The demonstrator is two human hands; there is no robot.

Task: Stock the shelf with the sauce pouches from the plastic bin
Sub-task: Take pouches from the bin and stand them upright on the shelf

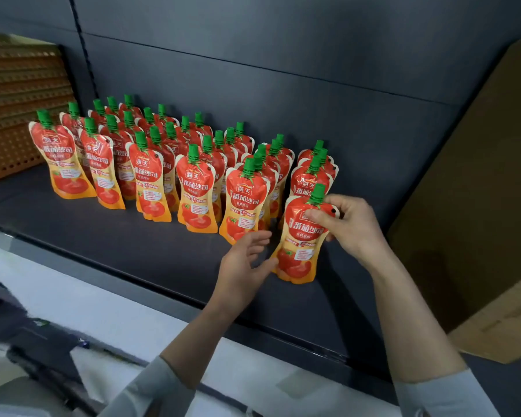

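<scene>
Dark grey shelf (pixel 109 236) with a matching dark back panel (pixel 283 85), seen from above and in front. Orange perforated plastic crates (pixel 15 115) stacked at the far left end of the shelf. Plain brown cardboard boxes (pixel 475 206) along the right side. White floor below the shelf edge.

Rows of tomato sauce pouches (pixel 151 164) standing upright on the shelf, packed close, running diagonally from back left to front right. Red upper body, orange-yellow base with tomato pictures, green screw cap, white Chinese lettering.

One more sauce pouch (pixel 298 254) at the right end of the front row, base on the shelf, leaning slightly, just in front of the rear pouches.

Right hand (pixel 349 227) clasped on the upper part of that pouch, thumb across the front, fingers behind near the cap. Left hand (pixel 247 260) loose and spread, thumb touching the pouch's lower left edge, gripping nothing. Grey sleeves on both forearms.
</scene>
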